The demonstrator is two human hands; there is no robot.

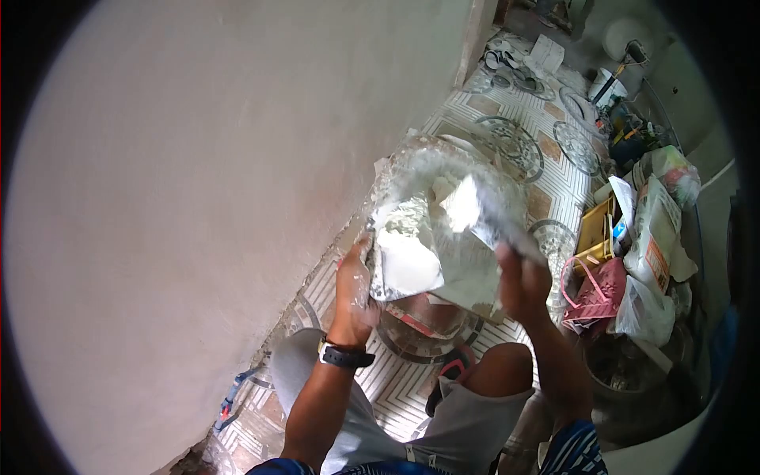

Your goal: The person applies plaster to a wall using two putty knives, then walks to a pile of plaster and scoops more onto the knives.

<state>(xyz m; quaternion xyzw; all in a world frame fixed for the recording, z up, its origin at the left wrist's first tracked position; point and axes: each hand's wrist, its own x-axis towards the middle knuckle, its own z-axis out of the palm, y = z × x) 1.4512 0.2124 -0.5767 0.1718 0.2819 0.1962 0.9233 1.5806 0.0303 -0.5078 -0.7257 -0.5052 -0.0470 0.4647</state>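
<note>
My left hand (pixel 356 285), smeared with white and wearing a watch at the wrist, is closed on the left edge of a flat rectangular plate. A thick heap of white plaster (pixel 408 257) covers most of that plate. Beyond it, my right hand (pixel 524 283) is wrapped round a putty knife (pixel 487 229), partly blurred by motion. White plaster (pixel 461 204) clings to the knife's blade. Under both tools lies a plaster-caked board (pixel 471 273), with more wet-looking plaster along its far side.
A plain plastered wall (pixel 214 182) rises close on my left. Patterned tiles (pixel 404 388) cover the floor. Along the right stand a pink basket (pixel 598 293), a yellow container (pixel 595 229), plastic bags (pixel 653 237) and a round tub (pixel 625 372). A white bucket (pixel 608 87) is farther back.
</note>
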